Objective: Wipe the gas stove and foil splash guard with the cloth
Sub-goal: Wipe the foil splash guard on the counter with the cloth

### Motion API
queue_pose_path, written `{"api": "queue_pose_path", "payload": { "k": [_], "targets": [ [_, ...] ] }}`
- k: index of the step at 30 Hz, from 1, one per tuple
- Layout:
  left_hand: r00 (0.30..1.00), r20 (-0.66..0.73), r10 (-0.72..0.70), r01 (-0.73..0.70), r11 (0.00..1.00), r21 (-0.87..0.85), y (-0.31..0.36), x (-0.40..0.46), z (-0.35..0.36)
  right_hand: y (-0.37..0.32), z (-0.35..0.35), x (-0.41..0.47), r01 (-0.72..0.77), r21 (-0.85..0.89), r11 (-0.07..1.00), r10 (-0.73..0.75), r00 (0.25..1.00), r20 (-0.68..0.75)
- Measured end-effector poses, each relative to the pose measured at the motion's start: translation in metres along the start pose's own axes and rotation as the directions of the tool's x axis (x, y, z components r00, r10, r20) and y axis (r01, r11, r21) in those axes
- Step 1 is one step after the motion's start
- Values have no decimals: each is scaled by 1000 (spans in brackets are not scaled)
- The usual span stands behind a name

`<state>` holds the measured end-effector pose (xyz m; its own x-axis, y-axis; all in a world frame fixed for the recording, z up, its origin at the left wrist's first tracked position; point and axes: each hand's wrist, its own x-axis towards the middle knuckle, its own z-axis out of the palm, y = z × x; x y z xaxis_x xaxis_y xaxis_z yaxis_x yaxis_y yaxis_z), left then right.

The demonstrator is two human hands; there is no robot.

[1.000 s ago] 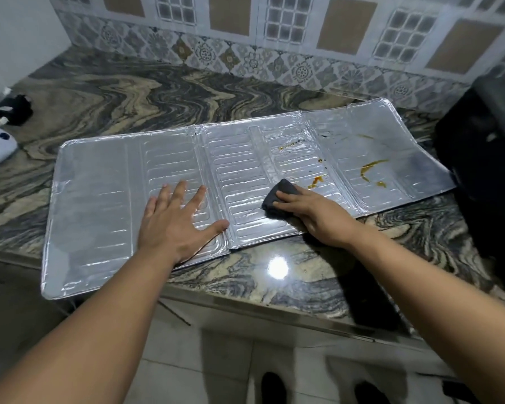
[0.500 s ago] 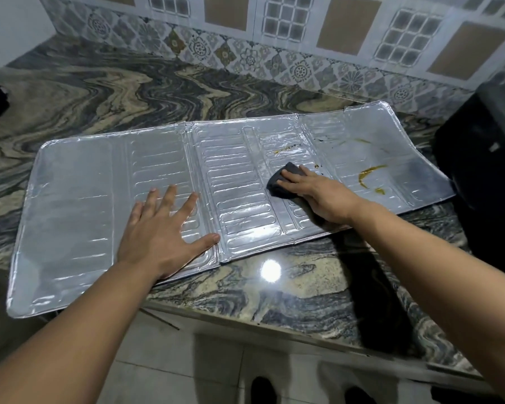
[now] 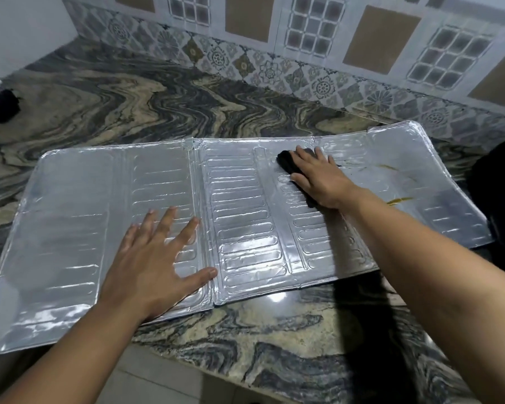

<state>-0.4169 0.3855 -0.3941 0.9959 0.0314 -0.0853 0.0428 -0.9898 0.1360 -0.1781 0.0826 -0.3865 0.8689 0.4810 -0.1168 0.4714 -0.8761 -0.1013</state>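
**Two Hands on the Shiny Foil Guard**

The right hand (image 3: 321, 177) has its fingers straight and flat. They press down on a dark cloth (image 3: 287, 163). The cloth pokes out past the fingertips on the left and also shows under the palm. The fingers do not curl around it.

The left hand (image 3: 155, 260) has its fingers spread wide and straight. It holds nothing. It lies flat on the foil, near the front edge, with the thumb pointing right toward a fold line.

Both hands rest on the foil splash guard (image 3: 245, 228). It is opened out flat on the marble counter (image 3: 289, 339). The cloth sits on the far side of the guard, right of the middle. The guard's near left corner hangs over the counter's front edge.

Yellow-brown stains (image 3: 398, 200) mark the foil to the right of the right hand.

A black thing (image 3: 499, 199) stands at the right end of the guard. I cannot tell if it is the gas stove.

A patterned tile wall (image 3: 303, 68) runs along the far side of the counter. A small black object (image 3: 2, 104) sits at the far left.
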Motion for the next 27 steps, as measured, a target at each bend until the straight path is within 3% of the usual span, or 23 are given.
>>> {"api": "queue_pose_path", "payload": {
  "k": [8, 16, 20, 25, 27],
  "targets": [
    [1000, -4, -28, 28, 1000, -7, 3, 1, -2, 12, -5, 45, -162, 7, 987, 162, 987, -4],
    [1000, -17, -26, 26, 1000, -12, 3, 1, -1, 16, -5, 46, -300, 135, 944, 315, 943, -107],
    [1000, -16, -17, 17, 1000, -10, 2, 2, 1, 21, -6, 29, -247, 160, 956, 281, 928, -244],
    [1000, 18, -21, 22, 1000, -19, 1, 3, -1, 23, -16, -24, -116, 416, 902, 295, 869, -397],
    [998, 52, -28, 30, 999, -21, 1, 4, -4, 25, -18, -47, -71, 422, 904, 279, 846, -454]
  ]
}}
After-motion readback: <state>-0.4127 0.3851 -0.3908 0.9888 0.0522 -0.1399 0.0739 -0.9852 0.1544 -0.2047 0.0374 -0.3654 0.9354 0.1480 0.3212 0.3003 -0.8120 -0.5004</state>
